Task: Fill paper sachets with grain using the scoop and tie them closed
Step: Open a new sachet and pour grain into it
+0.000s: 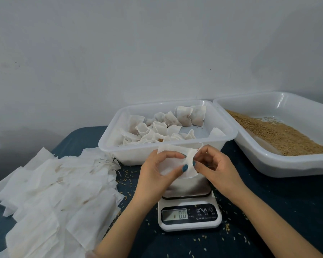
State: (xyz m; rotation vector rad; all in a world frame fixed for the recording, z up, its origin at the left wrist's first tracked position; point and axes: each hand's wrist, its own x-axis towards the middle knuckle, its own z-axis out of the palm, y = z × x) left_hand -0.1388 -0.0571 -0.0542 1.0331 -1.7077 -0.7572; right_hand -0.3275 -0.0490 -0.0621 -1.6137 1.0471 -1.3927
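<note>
- Left hand [155, 172] fingers [175, 156] pinch an empty sachet [175, 150], held above the scale [189, 211].
- Right hand [214, 164] fingers pinch its right edge.
- Grain [274, 135] lies in the right tray [268, 164]; filled sachets [183, 116] sit in the middle tray [131, 155].

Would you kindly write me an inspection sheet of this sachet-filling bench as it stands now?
Surface: dark blue table, with loose grains scattered around the scale.
Job's things: empty sachet held above the scale, which reads 0.0; pile of empty sachets at left; white tray holding filled sachets; second tray with grain at right; no scoop seen.
Clutter: nothing seen beyond the spilled grains.
Grippers: left hand and right hand both pinch the empty sachet.
Cables: nothing seen.
Surroundings: plain pale wall behind.
</note>
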